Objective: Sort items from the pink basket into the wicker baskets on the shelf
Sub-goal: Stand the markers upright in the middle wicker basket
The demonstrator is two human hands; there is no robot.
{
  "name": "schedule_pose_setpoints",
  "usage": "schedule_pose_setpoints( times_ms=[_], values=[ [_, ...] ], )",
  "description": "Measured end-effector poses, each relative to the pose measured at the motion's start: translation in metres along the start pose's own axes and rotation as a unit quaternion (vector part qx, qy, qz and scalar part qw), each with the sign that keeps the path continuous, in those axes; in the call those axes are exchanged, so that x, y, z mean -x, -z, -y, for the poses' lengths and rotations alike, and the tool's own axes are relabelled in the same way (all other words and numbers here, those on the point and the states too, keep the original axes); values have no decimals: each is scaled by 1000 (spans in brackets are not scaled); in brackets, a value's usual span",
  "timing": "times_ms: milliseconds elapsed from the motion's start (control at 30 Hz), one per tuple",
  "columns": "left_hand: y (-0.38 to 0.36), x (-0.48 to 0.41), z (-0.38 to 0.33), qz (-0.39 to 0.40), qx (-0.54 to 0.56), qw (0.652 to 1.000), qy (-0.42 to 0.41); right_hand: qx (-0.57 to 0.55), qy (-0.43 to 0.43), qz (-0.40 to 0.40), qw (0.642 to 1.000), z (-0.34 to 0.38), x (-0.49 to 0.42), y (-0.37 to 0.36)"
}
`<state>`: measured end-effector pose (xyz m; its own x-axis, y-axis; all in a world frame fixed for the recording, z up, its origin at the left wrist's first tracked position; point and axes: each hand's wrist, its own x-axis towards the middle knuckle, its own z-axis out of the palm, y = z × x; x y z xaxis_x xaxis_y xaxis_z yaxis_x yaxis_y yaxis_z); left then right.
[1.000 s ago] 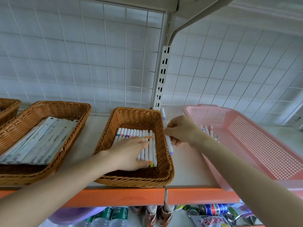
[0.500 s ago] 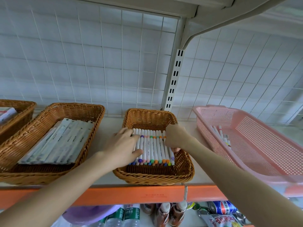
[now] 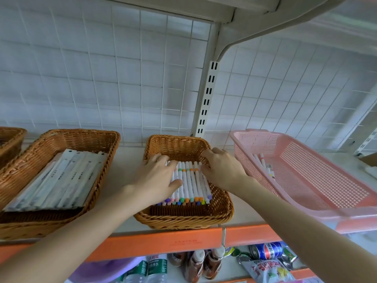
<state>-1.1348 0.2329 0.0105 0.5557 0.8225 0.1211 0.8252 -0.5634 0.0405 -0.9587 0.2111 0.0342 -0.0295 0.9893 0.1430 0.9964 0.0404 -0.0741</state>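
While left hand point(image 3: 158, 176) stays on markers point(image 3: 191, 182), right hand point(image 3: 223, 170) joins.

Both your arms are reaching forward, bare forearms coming in from the bottom corners and angling toward each other. Your left hand point(image 3: 158, 176) is palm down, fingers loosely extended and close together, thumb sticking out to the right. Your right hand point(image 3: 223, 168) is palm down too, fingers relaxed and pointing up-left, thumb aimed back at the other one. They're close, not touching.

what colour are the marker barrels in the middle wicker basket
White, with mixed pastel caps; the markers show best in the head view.
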Motion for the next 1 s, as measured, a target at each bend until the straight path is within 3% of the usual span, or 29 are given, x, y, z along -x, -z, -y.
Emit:
schedule_pose_setpoints(
  times_ms=[233, 433, 600, 733, 1000],
  values=[
    [12, -42, -55, -20, 10, 998, -66, 59, -57, 3, 997, -63, 30, 18],
    [18, -86, -125, -42, 14, 991, -122, 41, -131, 15, 990, -146, 53, 31],
    [15, -123, -177, -29, 30, 991, -127, 40, -151, 75, 985, -202, 61, 35],
    [8, -146, -202, -8, 33, 992, -122, 42, -119, 150, 981, -228, 52, 29],
    [-7, -165, -213, 31, 34, 995, -88, 3, 35, 297, 954, -234, 31, 18]
  ],
)
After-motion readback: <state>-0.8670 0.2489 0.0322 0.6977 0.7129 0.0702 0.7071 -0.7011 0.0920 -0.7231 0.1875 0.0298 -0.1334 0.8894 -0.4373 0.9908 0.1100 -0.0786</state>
